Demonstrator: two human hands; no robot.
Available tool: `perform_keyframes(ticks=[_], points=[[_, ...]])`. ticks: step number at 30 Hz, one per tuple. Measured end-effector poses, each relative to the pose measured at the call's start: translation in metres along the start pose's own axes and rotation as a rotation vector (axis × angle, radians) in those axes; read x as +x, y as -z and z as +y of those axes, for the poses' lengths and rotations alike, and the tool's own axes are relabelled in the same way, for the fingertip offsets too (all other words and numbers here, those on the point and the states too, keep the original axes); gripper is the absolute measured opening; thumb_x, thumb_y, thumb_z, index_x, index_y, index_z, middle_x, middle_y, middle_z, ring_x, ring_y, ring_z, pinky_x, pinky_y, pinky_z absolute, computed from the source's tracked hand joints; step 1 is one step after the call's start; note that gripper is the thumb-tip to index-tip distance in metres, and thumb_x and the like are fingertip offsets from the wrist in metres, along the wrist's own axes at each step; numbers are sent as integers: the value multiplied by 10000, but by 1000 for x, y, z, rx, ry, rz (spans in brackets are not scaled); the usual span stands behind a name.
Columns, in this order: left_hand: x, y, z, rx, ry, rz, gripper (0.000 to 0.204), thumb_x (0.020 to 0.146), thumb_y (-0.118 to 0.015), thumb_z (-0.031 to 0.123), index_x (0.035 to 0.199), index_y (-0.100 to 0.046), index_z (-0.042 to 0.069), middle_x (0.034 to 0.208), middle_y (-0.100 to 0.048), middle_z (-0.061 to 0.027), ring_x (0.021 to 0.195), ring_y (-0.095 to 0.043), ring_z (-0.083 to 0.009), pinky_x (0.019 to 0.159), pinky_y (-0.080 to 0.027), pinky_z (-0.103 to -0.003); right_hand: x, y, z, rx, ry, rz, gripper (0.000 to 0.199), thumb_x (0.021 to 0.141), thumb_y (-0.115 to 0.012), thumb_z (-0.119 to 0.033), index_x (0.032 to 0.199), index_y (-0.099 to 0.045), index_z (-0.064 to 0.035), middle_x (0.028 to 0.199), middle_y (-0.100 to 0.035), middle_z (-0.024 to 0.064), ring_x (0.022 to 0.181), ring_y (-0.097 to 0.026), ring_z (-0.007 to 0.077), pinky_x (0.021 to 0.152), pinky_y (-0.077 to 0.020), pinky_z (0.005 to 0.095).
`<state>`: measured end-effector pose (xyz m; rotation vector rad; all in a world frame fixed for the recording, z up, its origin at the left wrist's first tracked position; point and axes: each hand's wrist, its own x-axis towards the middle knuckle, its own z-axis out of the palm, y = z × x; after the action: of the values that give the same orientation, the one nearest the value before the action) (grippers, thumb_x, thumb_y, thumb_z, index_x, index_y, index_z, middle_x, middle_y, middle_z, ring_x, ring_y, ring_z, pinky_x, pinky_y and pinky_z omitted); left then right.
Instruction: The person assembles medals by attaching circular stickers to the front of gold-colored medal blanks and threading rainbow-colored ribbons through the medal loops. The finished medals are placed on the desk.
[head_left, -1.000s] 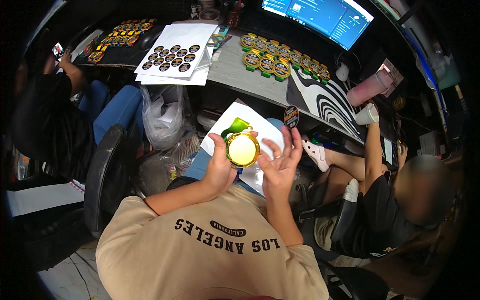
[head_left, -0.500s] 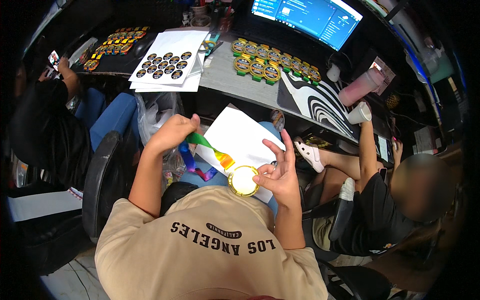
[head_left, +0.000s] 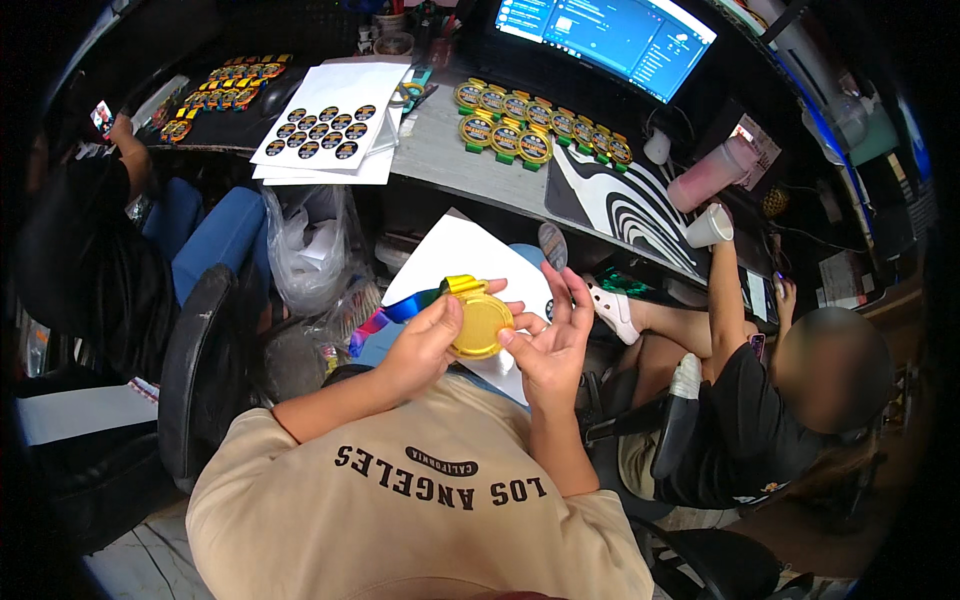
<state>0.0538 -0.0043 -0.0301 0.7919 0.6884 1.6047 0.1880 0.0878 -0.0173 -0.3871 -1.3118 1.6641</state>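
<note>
A round gold medal (head_left: 480, 322) with a rainbow ribbon (head_left: 392, 318) sits between both hands above my lap. My left hand (head_left: 425, 345) cups it from the left and below, thumb on its rim. My right hand (head_left: 550, 335) touches its right edge with the thumb; a dark round sticker (head_left: 553, 246) clings to a raised fingertip. Under the hands lies a white sheet (head_left: 460, 262) on my lap.
The desk (head_left: 440, 150) holds sticker sheets (head_left: 325, 125), a row of gold medals (head_left: 535, 125), a monitor (head_left: 605, 35), a striped mat (head_left: 625, 205), a pink bottle (head_left: 712, 172). A seated person (head_left: 745, 410) is right, another person (head_left: 85, 250) left. A plastic bag (head_left: 310, 250) hangs nearby.
My left hand came back from the ribbon out at the left and now cups the medal. The medal rose from low on my lap to between both hands.
</note>
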Motion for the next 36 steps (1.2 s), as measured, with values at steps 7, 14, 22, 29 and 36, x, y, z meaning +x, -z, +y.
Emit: perform_keyframes(ticks=[7,14,22,29,36], points=[[6,6,24,-83,108,237,677,992,-227,570,1452,-305,78,1289,-540,-229,1069,-636,-349,852,-570,-446,11,26,-1,-272,165,199,274,814,-678,79,1065,-606,-6,1243,-512,118,1002,-557,135,838,-461,246],[17,26,36,-111,206,76,721,1006,-190,556,1415,-369,-10,1208,-584,-228,729,-697,-276,497,-597,-288,20,31,-24,-328,238,125,112,813,-682,80,913,-667,31,942,-650,95,895,-598,144,814,-461,246],[27,12,41,-21,259,53,669,1021,-203,521,1309,-524,9,931,-665,-134,548,-637,-160,348,-446,-197,31,13,-58,-243,-166,-167,442,823,-693,55,1140,-403,-50,871,-656,84,802,-592,84,695,-443,217],[29,0,28,-61,236,69,650,1034,-188,459,1312,-487,-46,843,-666,-124,509,-625,-164,343,-425,-192,45,1,-53,-204,-354,-221,355,824,-689,66,1026,-422,-53,908,-682,152,783,-628,88,659,-463,190],[28,0,24,-57,244,72,612,1036,-201,472,1266,-528,9,753,-642,-93,482,-600,-132,317,-379,-183,48,0,-45,-154,-350,-242,365,804,-693,87,998,-417,-52,914,-683,158,811,-668,133,713,-509,211]])
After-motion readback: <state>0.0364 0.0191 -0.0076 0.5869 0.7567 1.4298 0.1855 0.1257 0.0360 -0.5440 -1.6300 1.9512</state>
